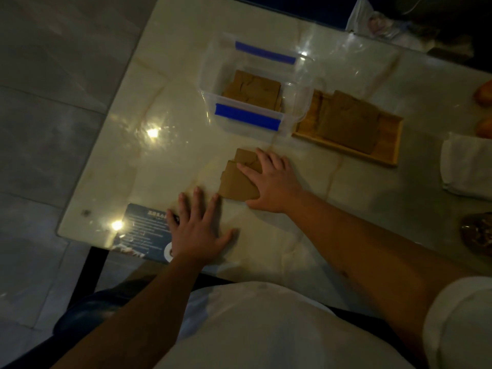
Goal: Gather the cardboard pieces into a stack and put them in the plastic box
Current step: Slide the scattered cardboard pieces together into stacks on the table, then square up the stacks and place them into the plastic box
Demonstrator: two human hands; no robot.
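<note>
A few brown cardboard pieces (pixel 237 179) lie fanned out on the pale table, overlapping one another. My right hand (pixel 271 182) rests flat on their right side, fingers spread, pressing them down. Just left of the pieces my left hand (pixel 198 230) lies flat on the table with fingers apart, its index fingertip close to their lower left corner. Farther back stands the clear plastic box (pixel 210 83) with blue clips, and it holds a layer of cardboard pieces (pixel 253 89). Right of the box, more cardboard (pixel 348 121) lies on a wooden tray (pixel 391 139).
A dark printed card (pixel 143 230) lies under the table's glass at the near left corner. A folded white cloth (pixel 466 166) sits at the right edge, with orange objects (pixel 484 94) behind it and a dark bowl-like item (pixel 479 233) nearer. The table's left edge drops to a tiled floor.
</note>
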